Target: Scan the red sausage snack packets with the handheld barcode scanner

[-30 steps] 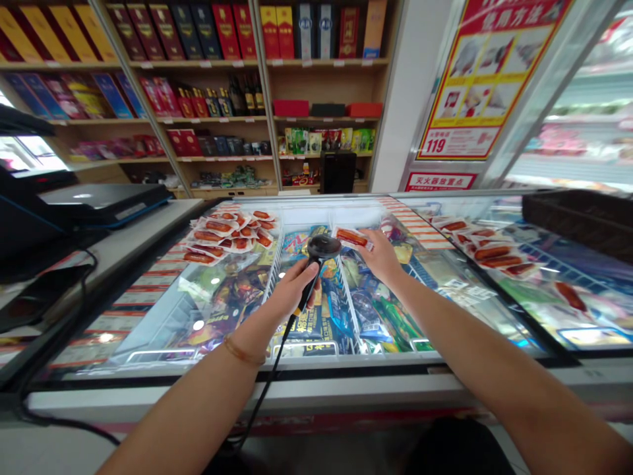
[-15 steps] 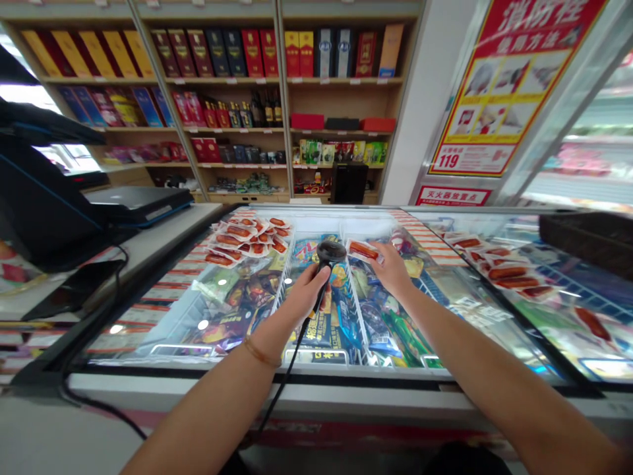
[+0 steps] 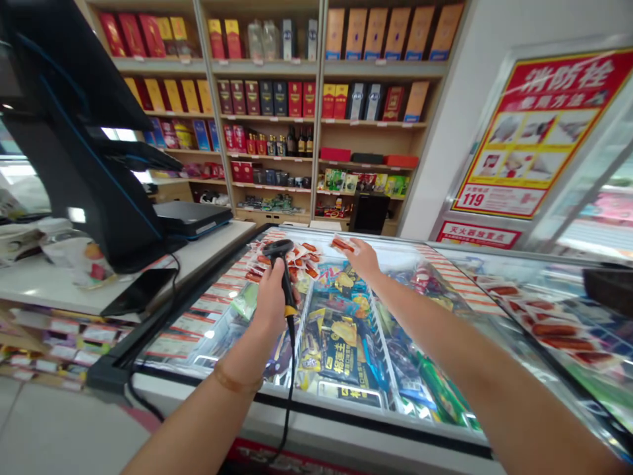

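My left hand [image 3: 273,287] is closed round the handle of a black corded barcode scanner [image 3: 287,280], its head over a pile of packaged sausages [image 3: 309,258] on the freezer's glass top. Between the fingers of my right hand [image 3: 364,259] is a single packaged sausage [image 3: 343,245] in clear and white wrapping, held just right of that pile. Under the glass of the chest freezer [image 3: 237,227], several bagged frozen goods [image 3: 341,343] lie in wire-divided sections. The scanner's head covers part of the pile.
More packaged sausages [image 3: 558,326] lie on the glass at the right, near a dark basket [image 3: 610,290]. On the left counter [image 3: 217,239] stand a black checkout machine [image 3: 93,152] and a dark flat device [image 3: 141,291]. The scanner's cable [image 3: 291,376] hangs over the freezer's front edge.
The view has turned left and tilted up. My left hand has carried the scanner left over the sausage pile, and my right hand has brought its sausage left, closer to the pile.
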`<state>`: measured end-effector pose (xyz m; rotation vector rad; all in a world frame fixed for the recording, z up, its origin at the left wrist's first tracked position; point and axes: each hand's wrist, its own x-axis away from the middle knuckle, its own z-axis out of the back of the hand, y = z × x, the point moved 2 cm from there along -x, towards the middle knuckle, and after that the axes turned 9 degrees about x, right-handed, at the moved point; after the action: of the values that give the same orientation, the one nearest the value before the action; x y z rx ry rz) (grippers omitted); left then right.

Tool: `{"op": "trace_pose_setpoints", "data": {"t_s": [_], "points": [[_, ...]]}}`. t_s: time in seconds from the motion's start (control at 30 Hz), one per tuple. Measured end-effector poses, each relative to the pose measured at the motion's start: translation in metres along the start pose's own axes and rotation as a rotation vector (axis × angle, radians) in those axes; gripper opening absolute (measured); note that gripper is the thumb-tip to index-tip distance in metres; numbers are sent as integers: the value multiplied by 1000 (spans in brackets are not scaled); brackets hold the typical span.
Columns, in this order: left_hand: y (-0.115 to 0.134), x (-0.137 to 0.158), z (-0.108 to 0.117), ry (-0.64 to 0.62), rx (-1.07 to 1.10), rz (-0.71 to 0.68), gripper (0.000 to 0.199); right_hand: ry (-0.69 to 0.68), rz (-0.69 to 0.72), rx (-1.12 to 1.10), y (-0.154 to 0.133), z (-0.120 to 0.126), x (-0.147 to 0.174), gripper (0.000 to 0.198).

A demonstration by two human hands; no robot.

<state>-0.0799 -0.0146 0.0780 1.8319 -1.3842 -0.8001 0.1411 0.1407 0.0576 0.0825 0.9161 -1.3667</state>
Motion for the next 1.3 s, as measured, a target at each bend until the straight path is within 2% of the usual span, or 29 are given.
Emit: {"op": "trace_pose_setpoints", "data": {"t_s": [0.17, 0.3, 0.43, 0.57, 0.67, 0.8, 0.93, 1.03, 1.13, 1.2, 1.23, 1.3], "points": [[34, -1, 41, 68, -81, -91, 44, -155, -61, 19, -66, -63, -39, 40], [45, -1, 57, 73, -98, -104, 44, -275, 6, -7, -89, -94, -41, 32], [43, -5, 57, 76, -86, -98, 44, -347, 80, -20, -88, -99, -37, 29], [29, -7, 41, 54, -73, -37, 43, -300, 100, -14, -68, -77, -32, 29], [11, -4, 20, 13, -68, 8, 45, -247, 119, 1, -30, -38, -12, 34], [-20, 2, -16, -85, -55, 73, 47, -157, 239, 100, 55, 47, 45, 40], [-56, 8, -57, -182, -41, 140, 44, -102, 234, 288, 168, 165, 108, 43], [-80, 14, -80, -238, -56, 166, 42, -120, 61, 448, 259, 265, 149, 54], [-98, 20, -88, -280, -90, 165, 42, -146, -112, 722, 337, 351, 188, 62], [-106, 21, -84, -297, -130, 169, 42, -218, -179, 852, 374, 385, 210, 59], [-109, 21, -81, -300, -150, 170, 42, -262, -186, 879, 387, 393, 218, 58], [-112, 21, -74, -296, -180, 159, 40, -340, -154, 881, 402, 392, 225, 61]]}}
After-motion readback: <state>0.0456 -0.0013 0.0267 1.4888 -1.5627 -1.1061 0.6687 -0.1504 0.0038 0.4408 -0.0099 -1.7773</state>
